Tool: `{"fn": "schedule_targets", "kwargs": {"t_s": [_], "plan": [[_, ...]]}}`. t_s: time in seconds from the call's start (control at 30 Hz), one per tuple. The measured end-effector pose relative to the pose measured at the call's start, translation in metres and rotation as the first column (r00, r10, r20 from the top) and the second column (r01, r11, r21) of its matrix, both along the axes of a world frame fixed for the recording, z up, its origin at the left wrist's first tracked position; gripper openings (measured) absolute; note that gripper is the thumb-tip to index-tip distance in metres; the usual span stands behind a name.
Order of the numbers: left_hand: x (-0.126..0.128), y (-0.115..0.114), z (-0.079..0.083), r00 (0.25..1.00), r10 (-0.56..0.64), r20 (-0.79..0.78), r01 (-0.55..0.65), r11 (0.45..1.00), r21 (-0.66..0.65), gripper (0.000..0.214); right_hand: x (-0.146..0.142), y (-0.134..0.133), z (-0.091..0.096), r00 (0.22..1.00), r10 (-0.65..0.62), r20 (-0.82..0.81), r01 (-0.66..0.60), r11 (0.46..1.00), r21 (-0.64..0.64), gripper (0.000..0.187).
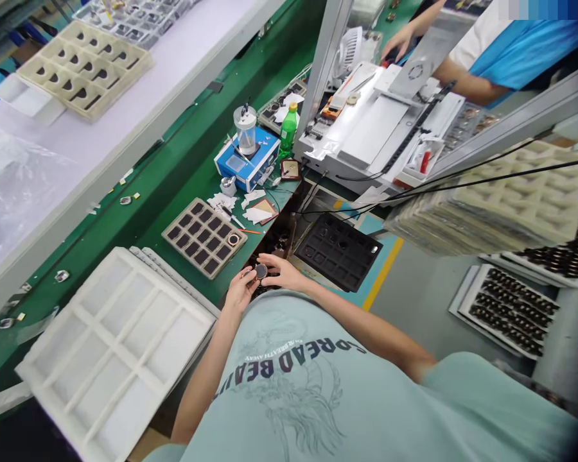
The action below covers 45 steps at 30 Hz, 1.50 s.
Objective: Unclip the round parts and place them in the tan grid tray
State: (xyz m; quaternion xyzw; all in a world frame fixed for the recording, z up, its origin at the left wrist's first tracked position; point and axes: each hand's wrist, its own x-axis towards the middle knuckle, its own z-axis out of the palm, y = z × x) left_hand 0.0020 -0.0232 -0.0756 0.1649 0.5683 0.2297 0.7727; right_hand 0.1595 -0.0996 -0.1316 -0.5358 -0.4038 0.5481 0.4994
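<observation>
Close in front of my body I hold a round watch head (261,271) with a dark face and a thin metallic rim. My left hand (241,290) pinches it from the left between thumb and fingers. From the right, my right hand (285,273) has its thumb and fingertips curled about the opposite edge. Just beyond the hands, on the green bench, lies a beige compartment tray (203,236) with dark square pockets. One round ring-shaped piece (233,239) sits in its right-hand corner pocket.
A blue box (248,160) carries a clear dispenser jar (245,129), beside a green bottle (288,131). A black tray (338,251) lies low on the right. White foam trays (118,346) stand at left. Stacked cream trays (501,199) and a co-worker's arm (472,83) are at right.
</observation>
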Motion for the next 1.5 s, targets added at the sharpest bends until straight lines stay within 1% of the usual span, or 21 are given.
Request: {"fn": "schedule_targets", "kwargs": {"t_s": [0.1, 0.23, 0.3, 0.37, 0.43, 0.47, 0.53, 0.6, 0.63, 0.7, 0.73, 0.8, 0.87, 0.97, 1.07, 1.13, 1.2, 1.3, 1.37, 1.43, 1.5], "plan": [[0.025, 0.001, -0.005, 0.996, -0.053, 0.077, 0.053, 0.999, 0.002, 0.014, 0.012, -0.001, 0.007, 0.991, -0.080, -0.108, 0.081, 0.997, 0.002, 0.073], [0.053, 0.004, -0.013, 0.989, -0.099, 0.108, 0.103, 0.994, -0.029, 0.007, 0.034, -0.012, 0.000, 0.962, -0.219, -0.160, 0.214, 0.976, -0.049, 0.075], [0.064, 0.007, -0.019, 0.989, -0.086, 0.121, 0.096, 0.992, -0.080, 0.015, 0.049, -0.016, -0.005, 0.951, -0.286, -0.121, 0.277, 0.957, -0.085, 0.071], [0.075, 0.012, -0.027, 0.988, -0.063, 0.143, 0.085, 0.985, -0.151, 0.026, 0.066, -0.012, -0.009, 0.946, -0.324, 0.017, 0.323, 0.937, -0.132, 0.062], [0.089, 0.020, -0.037, 0.986, -0.038, 0.164, 0.075, 0.972, -0.223, 0.030, 0.086, 0.000, -0.012, 0.920, -0.277, 0.277, 0.334, 0.924, -0.188, 0.047], [0.098, 0.024, -0.043, 0.986, -0.020, 0.164, 0.063, 0.963, -0.261, 0.030, 0.096, 0.010, -0.013, 0.878, -0.214, 0.428, 0.331, 0.917, -0.222, 0.038], [0.116, 0.035, -0.056, 0.990, 0.024, 0.136, 0.023, 0.942, -0.335, 0.025, 0.114, 0.030, -0.015, 0.738, -0.048, 0.673, 0.320, 0.903, -0.286, 0.026], [0.135, 0.046, -0.071, 0.994, 0.064, 0.088, -0.025, 0.922, -0.387, 0.022, 0.130, 0.049, -0.017, 0.602, 0.079, 0.795, 0.309, 0.895, -0.322, 0.022], [0.145, 0.051, -0.079, 0.995, 0.080, 0.066, -0.046, 0.914, -0.403, 0.022, 0.136, 0.055, -0.018, 0.556, 0.114, 0.823, 0.302, 0.895, -0.328, 0.022], [0.163, 0.060, -0.094, 0.994, 0.103, 0.038, -0.078, 0.907, -0.415, 0.022, 0.147, 0.061, -0.020, 0.511, 0.133, 0.849, 0.295, 0.901, -0.319, 0.023], [0.172, 0.064, -0.101, 0.993, 0.116, 0.022, -0.097, 0.903, -0.418, 0.023, 0.152, 0.060, -0.021, 0.507, 0.126, 0.853, 0.299, 0.902, -0.311, 0.023], [0.187, 0.070, -0.113, 0.990, 0.140, -0.016, -0.134, 0.897, -0.422, 0.024, 0.161, 0.053, -0.023, 0.530, 0.084, 0.843, 0.324, 0.899, -0.294, 0.021], [0.199, 0.074, -0.121, 0.986, 0.157, -0.055, -0.166, 0.893, -0.419, 0.026, 0.169, 0.039, -0.025, 0.584, 0.021, 0.811, 0.356, 0.892, -0.279, 0.019], [0.210, 0.078, -0.126, 0.979, 0.177, -0.097, -0.201, 0.895, -0.399, 0.027, 0.177, 0.016, -0.027, 0.687, -0.094, 0.721, 0.403, 0.875, -0.270, 0.019], [0.215, 0.081, -0.126, 0.976, 0.185, -0.117, -0.215, 0.905, -0.367, 0.027, 0.177, -0.004, -0.029, 0.768, -0.185, 0.614, 0.438, 0.850, -0.292, 0.023], [0.218, 0.084, -0.126, 0.975, 0.179, -0.128, -0.213, 0.914, -0.346, 0.026, 0.174, -0.012, -0.031, 0.799, -0.239, 0.552, 0.461, 0.832, -0.308, 0.030], [0.221, 0.089, -0.127, 0.977, 0.168, -0.135, -0.204, 0.923, -0.327, 0.025, 0.170, -0.017, -0.034, 0.814, -0.282, 0.507, 0.480, 0.818, -0.315, 0.034], [0.228, 0.097, -0.129, 0.980, 0.140, -0.144, -0.179, 0.934, -0.309, 0.024, 0.163, -0.023, -0.039, 0.824, -0.315, 0.470, 0.494, 0.806, -0.326, 0.031], [0.232, 0.102, -0.128, 0.983, 0.112, -0.148, -0.153, 0.940, -0.305, 0.025, 0.160, -0.026, -0.040, 0.826, -0.343, 0.447, 0.512, 0.789, -0.340, 0.033], [0.233, 0.102, -0.124, 0.989, 0.078, -0.129, -0.113, 0.948, -0.297, 0.026, 0.158, -0.030, -0.039, 0.821, -0.398, 0.410, 0.545, 0.763, -0.349, 0.041], [0.229, 0.095, -0.114, 0.996, 0.033, -0.088, -0.057, 0.957, -0.286, 0.025, 0.156, -0.033, -0.034, 0.825, -0.463, 0.325, 0.559, 0.756, -0.340, 0.050]]}}
